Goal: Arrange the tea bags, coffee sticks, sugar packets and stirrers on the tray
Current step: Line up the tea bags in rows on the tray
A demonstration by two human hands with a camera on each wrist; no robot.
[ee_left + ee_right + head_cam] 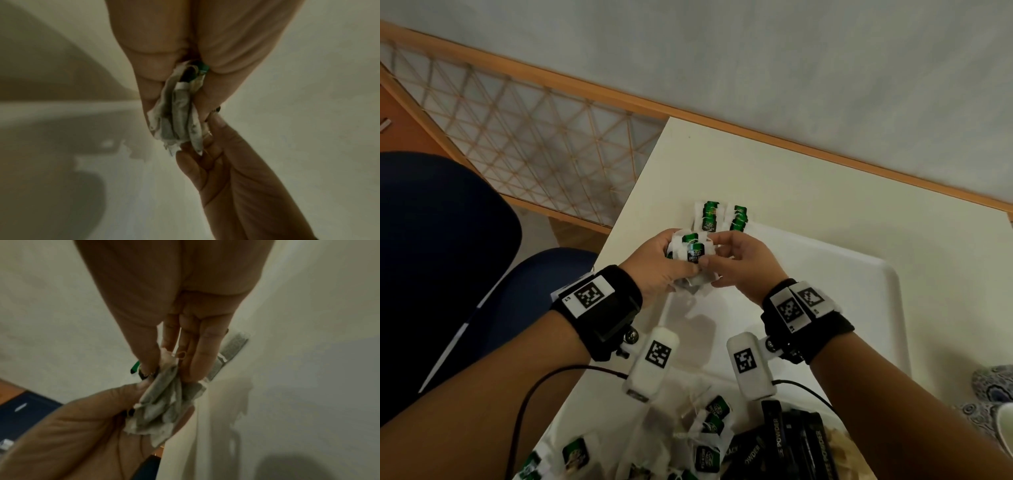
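My left hand [661, 263] grips a bunch of tea bags [693, 251] with green tags, held above the left end of the white tray [859, 274]. My right hand [736, 260] pinches the same bunch from the right. In the left wrist view the tea bags [179, 116] hang between my fingers. The right wrist view shows the bunch of tea bags [164, 402] gripped from both sides. Two stacks of tea bags [720, 216] lie at the tray's far left corner. Loose tea bags [709, 431] and black coffee sticks [791, 442] lie near me.
The tray sits on a cream table [774, 171] that ends at a wall with a wooden skirting [825, 150]. A blue chair [441, 240] stands left of the table. A patterned cup [996, 394] is at the right edge.
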